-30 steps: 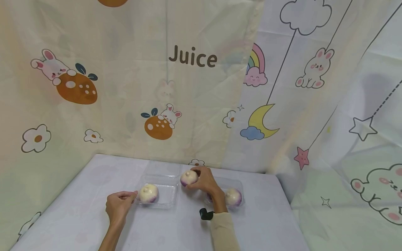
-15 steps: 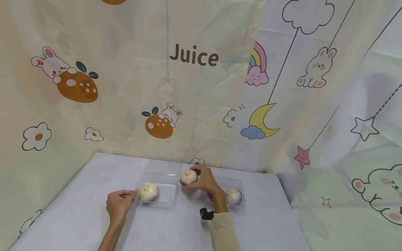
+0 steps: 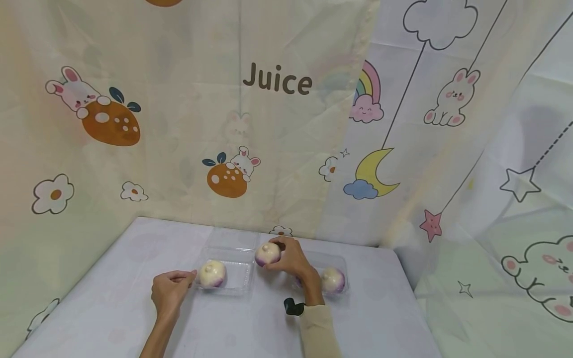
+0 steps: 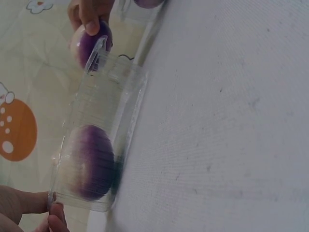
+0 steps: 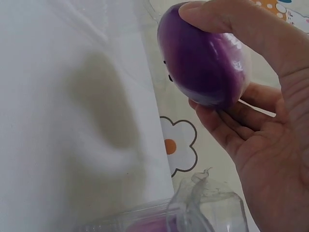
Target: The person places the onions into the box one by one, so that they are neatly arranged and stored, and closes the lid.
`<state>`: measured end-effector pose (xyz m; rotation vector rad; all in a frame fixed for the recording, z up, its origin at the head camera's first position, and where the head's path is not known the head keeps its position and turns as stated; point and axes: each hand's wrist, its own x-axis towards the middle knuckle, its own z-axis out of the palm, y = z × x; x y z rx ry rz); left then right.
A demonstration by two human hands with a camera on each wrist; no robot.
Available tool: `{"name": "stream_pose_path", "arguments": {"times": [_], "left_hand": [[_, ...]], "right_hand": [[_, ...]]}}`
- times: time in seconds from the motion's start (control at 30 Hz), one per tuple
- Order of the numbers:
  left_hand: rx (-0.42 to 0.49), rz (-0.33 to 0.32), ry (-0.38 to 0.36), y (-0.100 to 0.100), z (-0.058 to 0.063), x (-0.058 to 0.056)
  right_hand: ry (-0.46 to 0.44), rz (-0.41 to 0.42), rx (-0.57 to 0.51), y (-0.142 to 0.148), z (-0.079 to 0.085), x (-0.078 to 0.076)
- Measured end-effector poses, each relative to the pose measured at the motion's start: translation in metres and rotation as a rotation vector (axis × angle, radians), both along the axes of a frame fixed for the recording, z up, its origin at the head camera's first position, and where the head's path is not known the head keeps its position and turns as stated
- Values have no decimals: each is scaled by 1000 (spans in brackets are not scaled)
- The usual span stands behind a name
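Observation:
In the head view my right hand (image 3: 293, 257) grips a round purple-and-white turnip (image 3: 267, 254), thumb on one side and fingers on the other. It is held above the table, by the right end of a clear plastic box (image 3: 237, 291). Another turnip (image 3: 212, 274) sits in the left part of that box. My left hand (image 3: 170, 292) pinches the box's left rim between thumb and fingers, which the left wrist view shows at the box corner (image 4: 52, 198). The right wrist view shows the held turnip's purple underside (image 5: 203, 63) with small dark marks.
A second clear box (image 3: 344, 263) stands on the right, under my right forearm. It holds a turnip (image 3: 334, 280) and a purple one mostly hidden by the wrist. The white table (image 3: 250, 328) ends at a printed curtain (image 3: 174, 179) behind.
My right hand and its turnip have shifted very slightly left toward the left box. The left hand stays at the box rim. The head view has tilted a little.

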<state>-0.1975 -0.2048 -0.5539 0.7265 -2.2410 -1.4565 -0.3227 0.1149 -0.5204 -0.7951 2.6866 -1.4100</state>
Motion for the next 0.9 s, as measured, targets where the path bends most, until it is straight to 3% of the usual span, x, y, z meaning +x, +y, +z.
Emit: {"name": "stream_pose_path", "arguments": {"times": [0.9], "left_hand": [[1, 17, -15, 0, -3, -3]], "right_hand": [[-29, 87, 13, -12, 6, 3]]}}
